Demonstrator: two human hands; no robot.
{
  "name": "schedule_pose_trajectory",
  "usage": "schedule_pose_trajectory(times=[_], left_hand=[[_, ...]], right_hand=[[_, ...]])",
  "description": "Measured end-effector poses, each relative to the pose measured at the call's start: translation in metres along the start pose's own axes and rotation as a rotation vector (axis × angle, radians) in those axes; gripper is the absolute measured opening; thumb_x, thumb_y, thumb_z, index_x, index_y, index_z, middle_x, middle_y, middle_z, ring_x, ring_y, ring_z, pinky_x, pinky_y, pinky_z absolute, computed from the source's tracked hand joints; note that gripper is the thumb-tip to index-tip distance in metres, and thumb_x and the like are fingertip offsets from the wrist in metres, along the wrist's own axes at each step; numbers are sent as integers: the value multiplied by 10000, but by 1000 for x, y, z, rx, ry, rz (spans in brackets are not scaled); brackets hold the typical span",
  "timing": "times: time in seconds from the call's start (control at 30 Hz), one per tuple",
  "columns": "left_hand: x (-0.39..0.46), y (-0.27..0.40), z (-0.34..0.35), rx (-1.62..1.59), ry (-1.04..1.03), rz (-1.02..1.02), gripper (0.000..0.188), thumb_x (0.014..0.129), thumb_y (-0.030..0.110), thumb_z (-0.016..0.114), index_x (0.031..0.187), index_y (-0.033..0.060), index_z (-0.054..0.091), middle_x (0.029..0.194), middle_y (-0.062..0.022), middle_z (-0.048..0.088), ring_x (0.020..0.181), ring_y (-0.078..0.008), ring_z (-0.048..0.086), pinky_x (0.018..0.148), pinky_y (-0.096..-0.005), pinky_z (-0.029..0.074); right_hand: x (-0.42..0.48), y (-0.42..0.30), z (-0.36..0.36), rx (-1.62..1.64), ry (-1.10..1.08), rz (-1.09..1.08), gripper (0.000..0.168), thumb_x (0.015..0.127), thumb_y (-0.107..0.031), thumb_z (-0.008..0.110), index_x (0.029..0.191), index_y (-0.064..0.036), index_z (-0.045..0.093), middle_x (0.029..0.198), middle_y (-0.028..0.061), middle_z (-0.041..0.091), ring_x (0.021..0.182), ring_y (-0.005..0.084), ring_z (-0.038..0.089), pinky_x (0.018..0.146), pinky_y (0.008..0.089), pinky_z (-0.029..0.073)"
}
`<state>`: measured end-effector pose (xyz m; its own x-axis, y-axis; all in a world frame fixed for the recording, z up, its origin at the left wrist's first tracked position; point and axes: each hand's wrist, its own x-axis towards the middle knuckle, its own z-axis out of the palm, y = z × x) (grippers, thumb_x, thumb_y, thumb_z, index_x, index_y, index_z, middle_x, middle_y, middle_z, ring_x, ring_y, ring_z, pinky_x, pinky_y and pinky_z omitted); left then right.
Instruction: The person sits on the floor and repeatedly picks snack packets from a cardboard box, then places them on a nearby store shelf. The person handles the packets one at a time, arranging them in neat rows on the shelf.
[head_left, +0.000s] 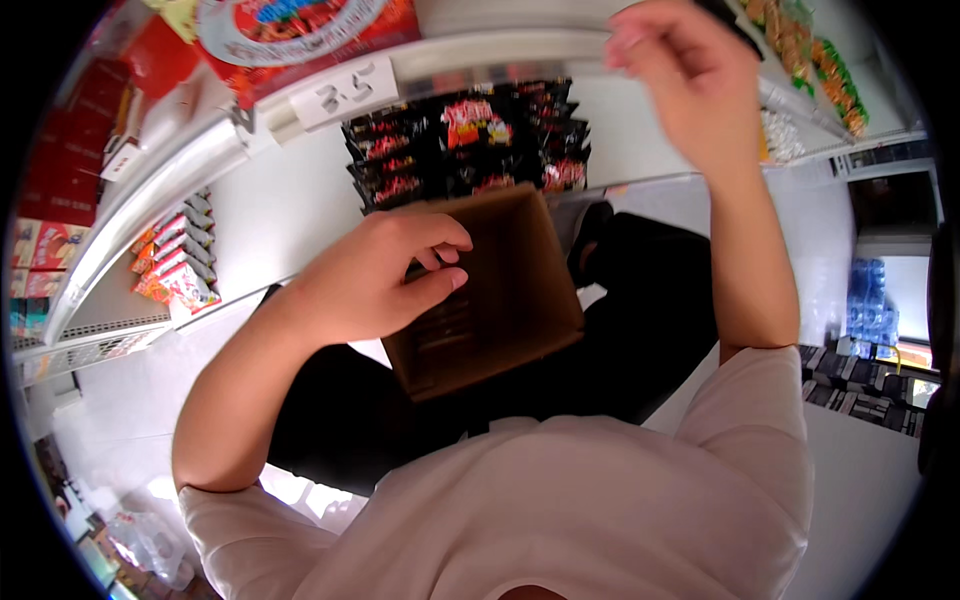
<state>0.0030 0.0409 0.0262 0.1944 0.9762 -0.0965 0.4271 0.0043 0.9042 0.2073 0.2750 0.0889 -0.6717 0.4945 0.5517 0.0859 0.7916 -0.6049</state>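
An upright cardboard box (551, 262) with its top uncovered sits between my legs. A few things lie in shadow inside it, too dark to name. Above the box's near-left rim hovers my left hand (390, 274), thumb and curled fingers apart with nothing between them. Slightly blurred, my right hand (694, 82) is raised by the front edge of the upper shelf (510, 52); its fingers are bent and I see nothing in them. Rows of black snack packets (480, 139) stand on the white lower shelf (292, 202), just beyond the box.
A price tag (345, 94) hangs on the upper shelf's edge, below a red printed package (307, 34). More snack packets (180, 259) stand at left. Wrapped blue bottles (870, 300) are stacked far right. A plastic bag (150, 547) lies at lower left.
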Motion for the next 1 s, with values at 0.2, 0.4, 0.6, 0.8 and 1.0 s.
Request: schedule_pose_trajectory(times=[0.2,0.4,0.6,0.8,1.0], left_hand=[[25,-58,16,159,-224,-236,207,913,54,656,1097,-37,632,965,-158,688,917,-227,697,797,-343,544],[45,-130,46,351,-360,-354,231,943,160,640,1112,3,653,1019,-187,684,981,-321,681,832,-418,530],[64,-218,102,674,-726,-364,393,1031,297,497,1380,129,565,1196,-259,623,1153,-415,600,1012,-478,479],[60,-249,116,543,-503,-162,445,1047,265,430,1488,210,463,1532,-194,386,1390,-369,417,1129,-473,386],[37,-297,129,940,-807,-418,464,933,214,554,1387,120,576,1436,-200,517,1337,-340,502,1100,-458,429]], right_hand=[[-50,4,70,-240,-754,-49,182,898,-220,683,926,-42,660,894,135,699,903,343,683,754,466,543],[-69,40,94,-419,-1331,70,279,908,-274,680,1067,-45,671,999,136,693,1002,333,665,821,455,556],[-63,40,100,-438,-1368,76,310,907,-322,680,1065,-55,670,972,151,686,1006,336,673,800,478,568],[-70,43,106,-418,-1284,67,278,895,-319,694,1030,-77,702,969,131,710,960,335,695,768,477,578],[-72,39,108,-468,-1263,47,267,891,-327,700,1016,-92,722,980,123,715,940,330,705,753,467,583]])
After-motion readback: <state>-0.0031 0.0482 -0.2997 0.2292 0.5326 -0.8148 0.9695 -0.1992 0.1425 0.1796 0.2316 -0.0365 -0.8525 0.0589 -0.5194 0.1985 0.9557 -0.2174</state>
